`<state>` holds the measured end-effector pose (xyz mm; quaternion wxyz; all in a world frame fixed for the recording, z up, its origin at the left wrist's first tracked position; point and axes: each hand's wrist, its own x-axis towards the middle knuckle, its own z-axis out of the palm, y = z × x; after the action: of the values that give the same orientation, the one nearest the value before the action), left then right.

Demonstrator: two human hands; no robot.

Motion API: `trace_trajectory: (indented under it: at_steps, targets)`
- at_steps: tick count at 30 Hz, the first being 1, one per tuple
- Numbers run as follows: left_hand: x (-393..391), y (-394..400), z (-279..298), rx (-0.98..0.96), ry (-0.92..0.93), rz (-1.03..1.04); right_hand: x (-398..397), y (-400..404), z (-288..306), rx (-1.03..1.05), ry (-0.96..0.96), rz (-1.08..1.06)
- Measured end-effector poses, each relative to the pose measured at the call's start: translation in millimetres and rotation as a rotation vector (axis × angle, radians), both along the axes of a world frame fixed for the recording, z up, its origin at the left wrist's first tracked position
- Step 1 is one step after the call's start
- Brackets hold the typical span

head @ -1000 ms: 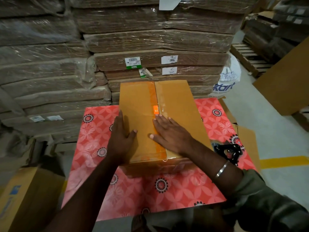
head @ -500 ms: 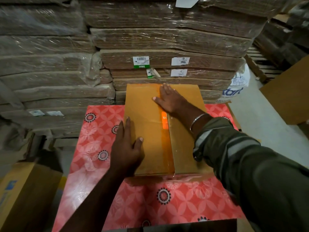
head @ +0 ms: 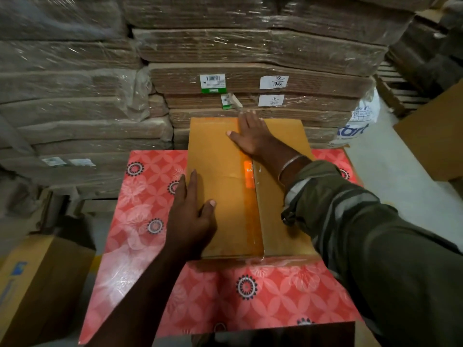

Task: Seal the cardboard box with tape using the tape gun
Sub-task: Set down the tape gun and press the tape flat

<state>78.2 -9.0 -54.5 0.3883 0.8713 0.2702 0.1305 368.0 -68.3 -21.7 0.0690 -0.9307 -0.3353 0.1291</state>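
A brown cardboard box [head: 220, 171] lies on a table with a red patterned cloth [head: 142, 221]. A strip of glossy tape [head: 250, 209] runs along its centre seam, with an orange patch midway. My left hand [head: 190, 216] lies flat on the box's near left edge, fingers apart. My right hand [head: 253, 136] is stretched to the far end of the seam, palm down on the tape, fingers reaching the far edge. The tape gun is not in sight; my right sleeve covers the table's right side.
Shrink-wrapped stacks of flat cardboard [head: 250, 78] rise just behind the table. A cardboard carton [head: 37, 284] stands on the floor at the lower left. A white printed bag [head: 355, 126] and a leaning board [head: 436, 136] sit at the right.
My right hand has slid along the taped seam from the near end to the far edge. My left hand moved slightly left to the box's side. The tape gun has dropped out of view.
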Motion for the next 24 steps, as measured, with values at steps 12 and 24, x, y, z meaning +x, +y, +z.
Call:
trace_trajectory:
  at_steps: [12, 24]
  targets:
    - [3, 8, -12, -0.011, 0.001, -0.028, -204, -162, -24, 0.074, -0.067, 0.277]
    - [2, 11, -14, -0.07, -0.005, -0.039, -257, -204, -70, 0.427, -0.446, 0.302]
